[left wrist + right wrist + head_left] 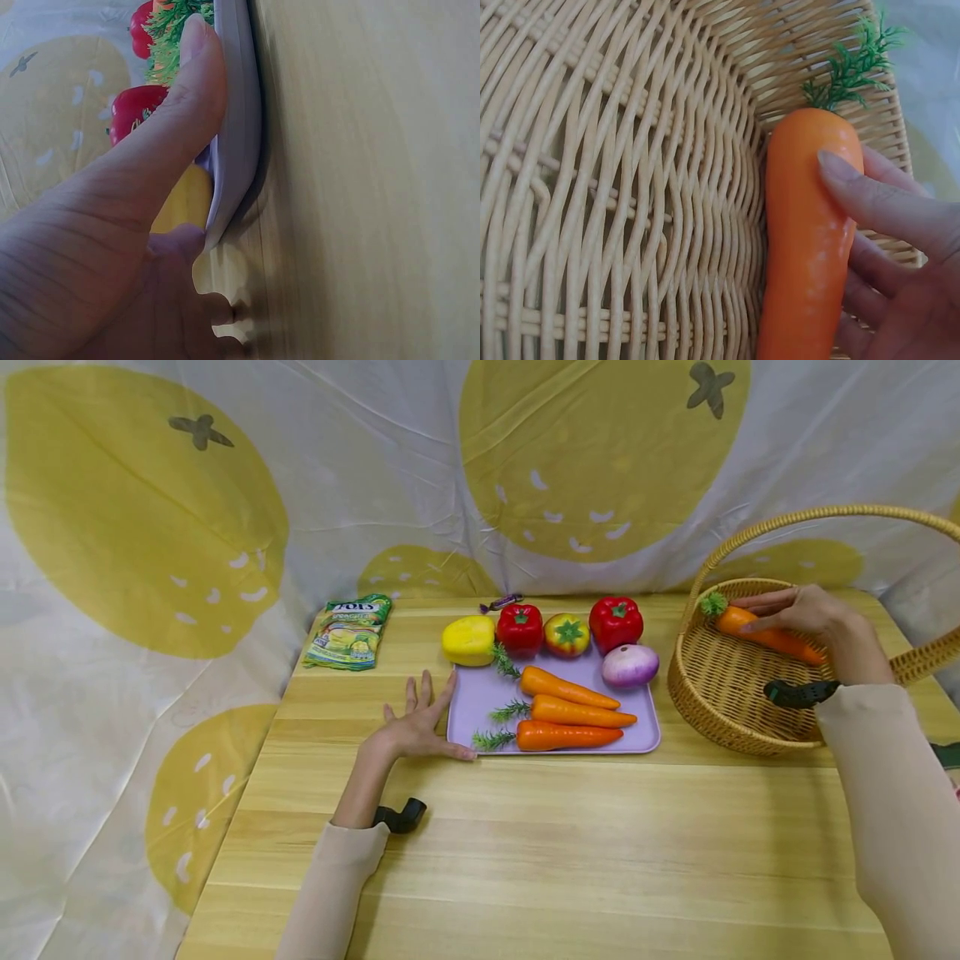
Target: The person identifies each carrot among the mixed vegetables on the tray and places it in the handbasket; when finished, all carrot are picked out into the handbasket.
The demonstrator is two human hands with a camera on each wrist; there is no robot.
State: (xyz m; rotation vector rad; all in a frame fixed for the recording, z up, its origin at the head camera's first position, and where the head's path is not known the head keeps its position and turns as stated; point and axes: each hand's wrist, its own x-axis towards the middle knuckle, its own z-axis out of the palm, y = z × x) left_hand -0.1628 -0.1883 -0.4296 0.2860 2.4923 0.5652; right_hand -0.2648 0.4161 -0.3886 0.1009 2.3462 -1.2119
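My right hand (813, 614) grips an orange carrot (808, 240) with a green leafy top, inside the wicker basket (720, 693) on the right. In the right wrist view the thumb lies across the carrot's thick end, the other fingers go behind it, and the carrot lies along the basket's woven side. My left hand (412, 727) has its fingers spread at the left end of the lilac tray (480, 702), with the thumb along its near rim. Three more carrots (581, 712) lie side by side on that tray, leafy ends toward the left hand.
Behind the carrots sit a yellow pepper (468, 641), two red peppers (617, 625), a red-and-yellow tomato-like piece (566, 635) and a purple onion (630, 666). A green snack packet (347, 633) lies at the back left, a small purple wrapped candy (501, 602) behind the tray. The basket's handle (825, 512) arches high.
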